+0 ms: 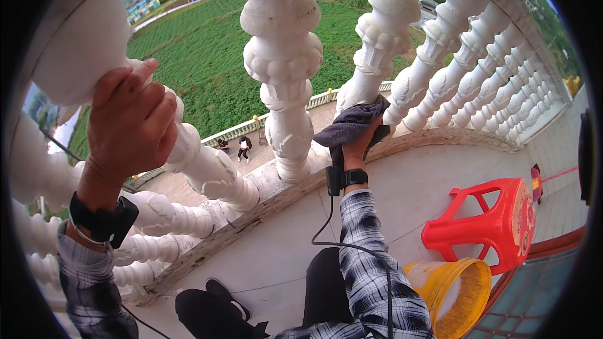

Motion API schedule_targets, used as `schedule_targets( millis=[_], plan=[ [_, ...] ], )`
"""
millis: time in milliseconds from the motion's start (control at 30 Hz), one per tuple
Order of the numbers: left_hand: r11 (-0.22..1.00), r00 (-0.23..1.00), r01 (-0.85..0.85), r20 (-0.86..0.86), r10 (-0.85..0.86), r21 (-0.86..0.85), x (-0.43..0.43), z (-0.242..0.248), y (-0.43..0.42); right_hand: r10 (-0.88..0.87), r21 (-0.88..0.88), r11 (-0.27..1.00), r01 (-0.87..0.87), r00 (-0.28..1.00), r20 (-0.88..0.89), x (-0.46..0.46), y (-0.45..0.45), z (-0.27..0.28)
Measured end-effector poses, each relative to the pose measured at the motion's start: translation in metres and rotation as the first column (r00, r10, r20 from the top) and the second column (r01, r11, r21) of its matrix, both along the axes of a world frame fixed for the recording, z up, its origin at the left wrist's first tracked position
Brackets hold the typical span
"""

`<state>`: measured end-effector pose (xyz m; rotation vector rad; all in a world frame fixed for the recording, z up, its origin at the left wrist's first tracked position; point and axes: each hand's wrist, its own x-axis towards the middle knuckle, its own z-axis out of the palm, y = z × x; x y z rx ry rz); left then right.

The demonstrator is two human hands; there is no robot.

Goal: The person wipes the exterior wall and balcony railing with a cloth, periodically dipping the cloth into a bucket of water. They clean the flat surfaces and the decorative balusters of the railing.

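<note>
White balusters (282, 56) of a balcony balustrade stand in a curved row before me. My left hand (134, 122) grips the upper part of the left baluster (85, 47), just under its thick white top. In my right hand (360, 148) is a dark grey cloth (351, 125), pressed against the foot of a baluster (372, 52) right of the middle one. The palm and most fingertips of that hand are hidden by the cloth. Both wrists wear black straps with small devices, and a cable runs from the right one along the plaid sleeve.
A red plastic stool (480, 221) lies tipped on the tiled floor at right, beside a yellow bucket (464, 287). The stained base ledge (249, 216) runs beneath the balusters. Two people are far below, outside the balustrade, near a green field (202, 56).
</note>
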<state>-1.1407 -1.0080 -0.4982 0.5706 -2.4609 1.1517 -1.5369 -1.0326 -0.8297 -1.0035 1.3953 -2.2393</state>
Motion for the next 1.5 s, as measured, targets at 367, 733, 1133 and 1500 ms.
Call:
schedule_targets(
  millis=[367, 733, 1133, 1500],
  plan=[
    [0.999, 1.000, 0.025, 0.006, -0.025, -0.026, -0.006, 0.006, 0.007, 0.038, 0.197, 0.977, -0.078, 0.980, 0.196, 0.044, 0.067, -0.062],
    [0.999, 0.999, -0.007, 0.031, 0.008, -0.038, -0.004, 0.007, 0.008, 0.252, 0.548, 0.719, 0.427, 0.575, -0.779, 0.155, 0.052, -0.177],
    [0.994, 0.998, 0.055, 0.006, -0.055, -0.090, -0.010, 0.010, 0.009, 0.438, 0.748, 0.650, 0.133, 0.739, -0.512, 0.053, 0.056, -0.150],
    [0.993, 0.999, 0.042, -0.002, -0.043, -0.110, -0.009, 0.008, 0.007, -0.075, 0.777, 0.626, 0.074, 0.997, -0.035, 0.206, 0.084, -0.169]
  ],
)
